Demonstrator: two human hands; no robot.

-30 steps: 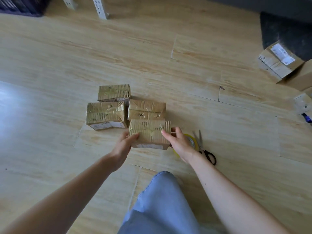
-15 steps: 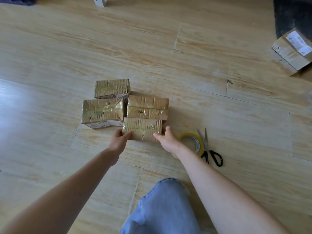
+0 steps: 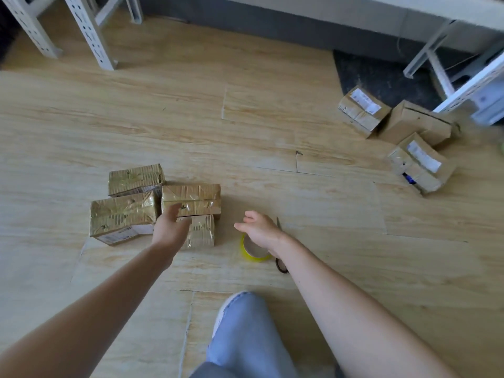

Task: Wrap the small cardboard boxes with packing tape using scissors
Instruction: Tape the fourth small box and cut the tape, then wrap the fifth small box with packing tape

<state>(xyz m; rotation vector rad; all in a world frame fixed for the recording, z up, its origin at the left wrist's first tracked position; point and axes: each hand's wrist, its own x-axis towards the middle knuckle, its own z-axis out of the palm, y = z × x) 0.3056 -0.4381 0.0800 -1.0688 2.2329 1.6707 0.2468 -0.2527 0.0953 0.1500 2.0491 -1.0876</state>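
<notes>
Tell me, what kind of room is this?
Probably a storeroom or packing room: perforated metal rack legs, taped cardboard boxes on the floor, and a tape roll beside them.

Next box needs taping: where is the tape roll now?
In the head view, the tape roll lies on the floor just under the right hand, between the nearest wrapped box and the scissors.

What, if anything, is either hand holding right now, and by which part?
Nothing is held: the left hand is open by the nearest wrapped box, the right hand open over the tape roll.
</notes>
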